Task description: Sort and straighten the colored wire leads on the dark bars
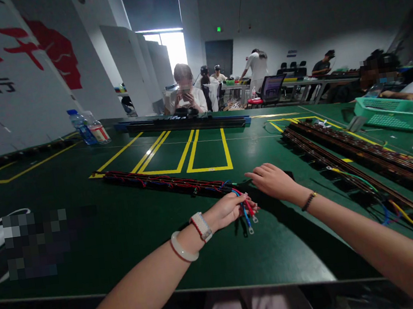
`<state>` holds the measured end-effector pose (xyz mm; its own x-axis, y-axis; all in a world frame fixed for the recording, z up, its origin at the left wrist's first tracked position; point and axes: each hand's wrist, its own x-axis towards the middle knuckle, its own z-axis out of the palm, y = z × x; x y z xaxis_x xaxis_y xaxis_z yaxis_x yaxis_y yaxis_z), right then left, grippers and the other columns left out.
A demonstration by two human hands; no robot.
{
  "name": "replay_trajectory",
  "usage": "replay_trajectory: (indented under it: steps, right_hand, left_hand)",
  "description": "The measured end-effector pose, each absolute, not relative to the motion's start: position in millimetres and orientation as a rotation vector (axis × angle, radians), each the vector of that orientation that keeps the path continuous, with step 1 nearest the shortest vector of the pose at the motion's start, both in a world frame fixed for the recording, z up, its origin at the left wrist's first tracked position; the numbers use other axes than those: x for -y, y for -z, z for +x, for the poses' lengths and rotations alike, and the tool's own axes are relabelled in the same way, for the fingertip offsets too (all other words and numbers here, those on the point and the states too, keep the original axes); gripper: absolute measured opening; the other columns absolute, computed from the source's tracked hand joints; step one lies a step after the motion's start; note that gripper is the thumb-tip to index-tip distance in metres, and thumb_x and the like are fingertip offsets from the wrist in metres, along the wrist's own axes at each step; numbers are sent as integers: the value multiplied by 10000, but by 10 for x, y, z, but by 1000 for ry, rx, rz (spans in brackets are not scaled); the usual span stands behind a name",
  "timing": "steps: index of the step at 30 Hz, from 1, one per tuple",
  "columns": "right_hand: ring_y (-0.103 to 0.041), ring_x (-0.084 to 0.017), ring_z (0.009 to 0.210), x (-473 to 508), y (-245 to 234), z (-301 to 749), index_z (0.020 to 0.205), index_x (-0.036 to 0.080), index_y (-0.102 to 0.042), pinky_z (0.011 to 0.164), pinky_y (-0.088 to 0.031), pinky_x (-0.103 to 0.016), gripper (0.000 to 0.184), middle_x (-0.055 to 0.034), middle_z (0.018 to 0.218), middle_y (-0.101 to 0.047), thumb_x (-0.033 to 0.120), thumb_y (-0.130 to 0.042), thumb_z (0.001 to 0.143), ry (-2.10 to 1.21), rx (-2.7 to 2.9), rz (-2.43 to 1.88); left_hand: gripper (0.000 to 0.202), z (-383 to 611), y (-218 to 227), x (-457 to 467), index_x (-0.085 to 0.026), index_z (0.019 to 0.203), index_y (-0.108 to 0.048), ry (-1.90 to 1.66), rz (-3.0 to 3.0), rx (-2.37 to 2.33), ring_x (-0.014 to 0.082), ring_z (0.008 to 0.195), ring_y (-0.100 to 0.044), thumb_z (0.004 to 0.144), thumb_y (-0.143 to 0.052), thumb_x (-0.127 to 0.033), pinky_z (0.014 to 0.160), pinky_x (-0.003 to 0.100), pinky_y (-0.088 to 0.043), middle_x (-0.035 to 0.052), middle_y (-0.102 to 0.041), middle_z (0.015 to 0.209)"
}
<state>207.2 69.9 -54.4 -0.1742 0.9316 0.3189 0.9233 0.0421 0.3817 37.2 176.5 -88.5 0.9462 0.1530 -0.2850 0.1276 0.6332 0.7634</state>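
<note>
Head view: fingers of the left hand (229,211) are gripping red and blue wires (247,220), whose ring terminals (251,230) are hanging beyond the fingertips. Just beside them, the right hand (273,181) is curling its fingers; whether they are pinching anything, I cannot tell. Leftward, the wire bundle (165,184) is lying across the green table (128,251), beside yellow tape outlines (210,169). Farther right, longer bundles (349,168) are lying near a green basket (395,112).
</note>
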Motion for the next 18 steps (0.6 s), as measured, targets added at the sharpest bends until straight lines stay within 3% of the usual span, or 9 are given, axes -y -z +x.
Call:
replay_trajectory:
  steps: [7,13,18]
  right_hand:
    - [-523,-182,849,-359,712,1617,1294,166,-475,872,-389,-358,423,-76,938,-600,243,-492,878,-506,-2688,2009]
    - [-572,-165,883,-533,716,1652,1051,158,-598,811,-427,-301,243,-74,943,-640,210,-380,957,-396,-2636,2503]
    - [-610,-154,861,-833,447,1609,980,141,-585,746,-428,-244,263,-71,945,-655,232,-339,984,-303,-2325,2796]
  left_hand:
    - [145,406,894,-1762,-86,801,-559,-83,829,-373,102,603,-620,894,-447,-75,668,236,-504,48,-639,706]
    - [326,398,888,-1784,-73,865,-589,4,762,-314,179,767,-671,955,-328,-246,854,363,-501,124,-673,763]
    - [224,405,908,-1738,-85,808,-559,-104,850,-338,204,797,-684,914,-372,-150,893,413,-488,143,-683,760]
